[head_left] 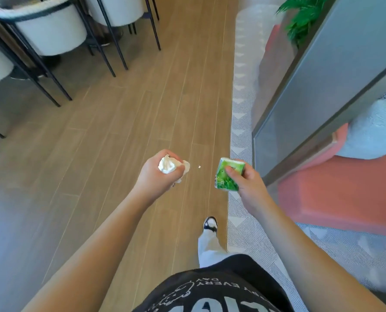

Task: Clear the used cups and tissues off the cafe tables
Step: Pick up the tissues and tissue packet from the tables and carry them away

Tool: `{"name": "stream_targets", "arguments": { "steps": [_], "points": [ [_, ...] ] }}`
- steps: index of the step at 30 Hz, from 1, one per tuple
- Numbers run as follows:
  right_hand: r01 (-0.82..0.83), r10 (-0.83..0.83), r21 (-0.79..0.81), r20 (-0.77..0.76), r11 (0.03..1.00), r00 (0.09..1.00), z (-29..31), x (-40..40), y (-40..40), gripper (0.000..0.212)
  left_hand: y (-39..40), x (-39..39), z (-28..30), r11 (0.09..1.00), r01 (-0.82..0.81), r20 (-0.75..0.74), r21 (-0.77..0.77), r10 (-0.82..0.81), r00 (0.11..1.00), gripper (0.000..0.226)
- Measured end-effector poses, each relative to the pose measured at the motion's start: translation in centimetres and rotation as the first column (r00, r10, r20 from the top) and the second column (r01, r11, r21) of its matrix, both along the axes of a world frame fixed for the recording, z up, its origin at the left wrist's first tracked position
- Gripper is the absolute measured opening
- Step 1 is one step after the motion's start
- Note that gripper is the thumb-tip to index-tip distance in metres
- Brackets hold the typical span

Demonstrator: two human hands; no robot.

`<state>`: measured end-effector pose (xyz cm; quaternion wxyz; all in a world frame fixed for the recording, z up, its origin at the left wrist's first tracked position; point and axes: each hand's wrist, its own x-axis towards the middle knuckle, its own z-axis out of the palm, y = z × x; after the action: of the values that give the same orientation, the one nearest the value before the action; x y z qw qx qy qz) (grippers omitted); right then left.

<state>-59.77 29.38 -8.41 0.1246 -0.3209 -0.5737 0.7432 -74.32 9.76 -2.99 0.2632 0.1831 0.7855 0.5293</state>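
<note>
Starting on the left, white chairs on thin black legs stand over the wood floor, and the left hand has its fingers curled tight round a wad of crumpled white tissues, held out above the planks. Just to the right, the right hand pinches a green tissue pack, thumb on its front, near the patterned rug, with a grey partition and a pink seat past that.

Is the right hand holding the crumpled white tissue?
No, the right hand grips a green packet, while the crumpled white tissue is held in the left hand.
</note>
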Motion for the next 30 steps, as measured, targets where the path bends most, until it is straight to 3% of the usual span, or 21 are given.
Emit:
{"name": "stream_targets", "arguments": {
  "steps": [4,7,13,21,30],
  "points": [
    [-0.085,0.085,0.112,0.01,0.99,0.996,0.2,-7.4,6.1,0.028,6.2,-7.0,-0.4,1.0,0.012,-0.004,-0.011,-0.012,1.0,0.019],
    [-0.136,0.136,0.108,0.006,0.985,0.991,0.6,-13.4,11.6,0.033,11.5,-12.5,-0.4,0.999,0.0,-0.001,-0.044,0.0,1.0,0.019],
    [-0.088,0.09,0.049,-0.031,0.995,0.995,1.6,-24.8,20.4,0.013,20.3,-23.7,1.2,0.999,-0.009,-0.021,-0.038,0.008,1.0,0.01],
    [-0.083,0.083,-0.011,0.011,0.996,0.996,0.2,-38.6,27.0,0.012,27.3,-38.1,-0.6,0.998,-0.059,0.009,-0.028,0.06,0.998,0.009],
    [-0.094,0.089,0.097,0.048,0.991,0.995,0.3,-57.9,35.2,0.014,37.5,-58.1,-1.6,1.0,0.029,0.009,-0.003,-0.029,1.0,0.013]
  ]
}}
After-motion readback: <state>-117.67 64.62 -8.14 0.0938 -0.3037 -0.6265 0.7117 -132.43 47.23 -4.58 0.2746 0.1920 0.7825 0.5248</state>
